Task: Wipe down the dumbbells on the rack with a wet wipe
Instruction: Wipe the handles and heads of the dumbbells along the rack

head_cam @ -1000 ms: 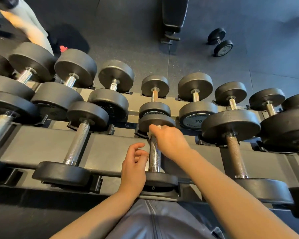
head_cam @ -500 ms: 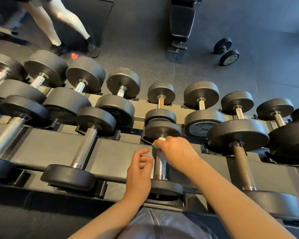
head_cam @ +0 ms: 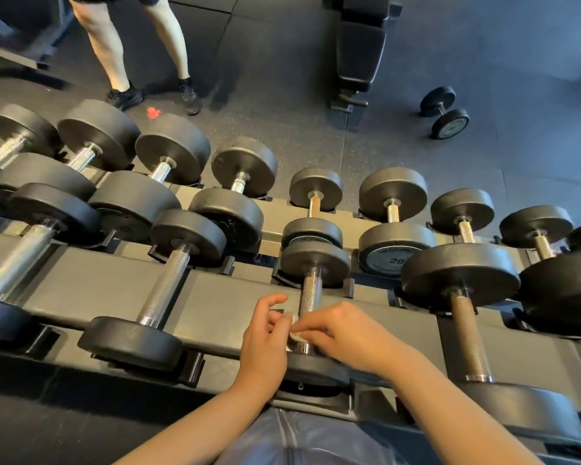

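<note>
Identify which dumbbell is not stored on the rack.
The small dumbbell lying alone on the dark floor, beside the bench. Every other dumbbell sits in a cradle on the rack.

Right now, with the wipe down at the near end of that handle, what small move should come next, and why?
Probably wipe the near head next. The right hand holds the white wipe at the handle's near end, beside that head. The left hand is alongside, touching the wipe.
</note>
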